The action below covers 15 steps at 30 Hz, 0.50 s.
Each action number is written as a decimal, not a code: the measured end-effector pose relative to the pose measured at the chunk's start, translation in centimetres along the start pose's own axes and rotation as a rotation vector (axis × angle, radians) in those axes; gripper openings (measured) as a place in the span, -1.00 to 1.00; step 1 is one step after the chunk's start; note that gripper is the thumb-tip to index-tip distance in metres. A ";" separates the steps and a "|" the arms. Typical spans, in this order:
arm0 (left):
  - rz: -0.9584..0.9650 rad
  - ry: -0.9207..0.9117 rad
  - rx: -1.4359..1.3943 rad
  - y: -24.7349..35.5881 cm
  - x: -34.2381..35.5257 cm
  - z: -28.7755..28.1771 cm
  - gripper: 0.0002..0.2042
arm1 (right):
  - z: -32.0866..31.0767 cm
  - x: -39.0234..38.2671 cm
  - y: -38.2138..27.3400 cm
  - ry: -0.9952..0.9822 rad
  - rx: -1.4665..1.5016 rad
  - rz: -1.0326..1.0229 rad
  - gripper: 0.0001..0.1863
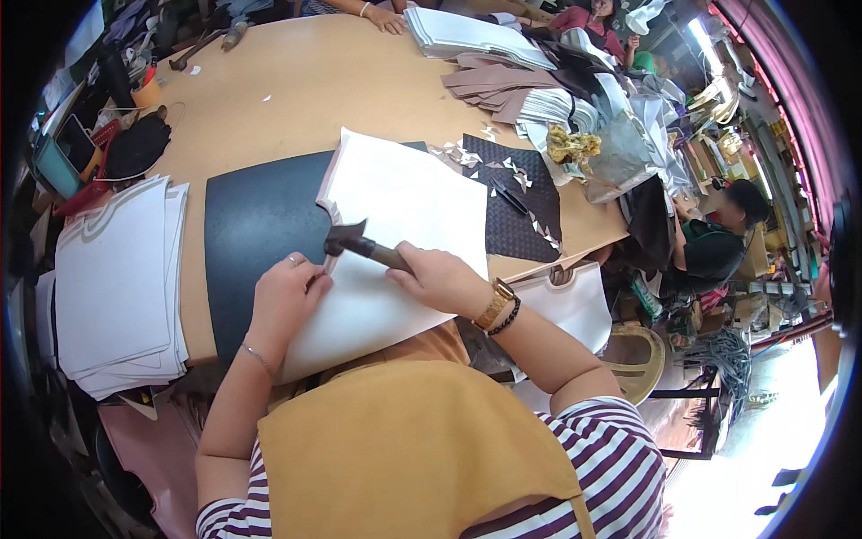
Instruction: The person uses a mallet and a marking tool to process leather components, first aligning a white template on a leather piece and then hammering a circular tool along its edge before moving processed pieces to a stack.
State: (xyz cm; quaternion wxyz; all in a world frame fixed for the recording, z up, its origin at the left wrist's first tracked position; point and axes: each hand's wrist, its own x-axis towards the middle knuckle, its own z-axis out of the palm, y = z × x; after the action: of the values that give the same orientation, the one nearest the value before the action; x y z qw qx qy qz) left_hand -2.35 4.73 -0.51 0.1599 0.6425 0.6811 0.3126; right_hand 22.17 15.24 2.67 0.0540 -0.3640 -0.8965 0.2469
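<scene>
A large white sheet of leather-like material (409, 193) lies in front of me, partly over a black mat (260, 216), with a curved cut and a pinkish folded rim along its left side. My right hand (440, 280) is closed round the handle of a hammer (355, 242), whose dark head is over that rim. Close beside the head, my left hand (292, 296) pinches the sheet's left edge between thumb and fingers. To the right of the sheet, a dark textured mat (516, 193) bears white scraps and a slim black tool (510, 195).
Stacked white pieces (117, 278) lie at the table's left. Brown strips (498, 85), more white sheets (476, 38) and a plastic bag (620, 162) crowd the far right. Another hammer (197, 49) rests far left. Another person's hand (384, 18) touches the far edge; a co-worker (718, 238) sits right.
</scene>
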 end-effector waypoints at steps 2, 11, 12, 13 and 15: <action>0.063 0.032 0.082 0.5 -0.1 -0.1 -0.81 | -0.2 0.1 -0.1 0.046 -0.022 0.024 -0.64; -0.026 -0.076 -0.132 -0.9 0.0 -1.7 -0.86 | -0.6 -0.6 -1.2 -0.006 0.007 0.070 -0.63; -0.007 -0.076 -0.126 -1.0 -0.2 -1.9 -0.87 | -0.7 -0.6 -1.9 0.030 0.001 0.059 -0.65; 0.002 -0.083 -0.114 -1.0 -0.3 -2.0 -0.87 | -0.5 -0.6 -2.5 0.044 0.039 0.041 -0.66; 0.097 -0.040 -0.061 -1.1 -0.5 -1.7 -0.88 | 0.1 -1.0 -2.2 0.012 0.094 -0.030 -0.65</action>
State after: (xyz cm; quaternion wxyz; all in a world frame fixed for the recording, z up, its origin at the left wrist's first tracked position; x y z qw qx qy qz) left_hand -4.19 3.95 -0.03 0.1778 0.6758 0.6358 0.3278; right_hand 21.44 13.18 3.75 0.0804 -0.3489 -0.8889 0.2858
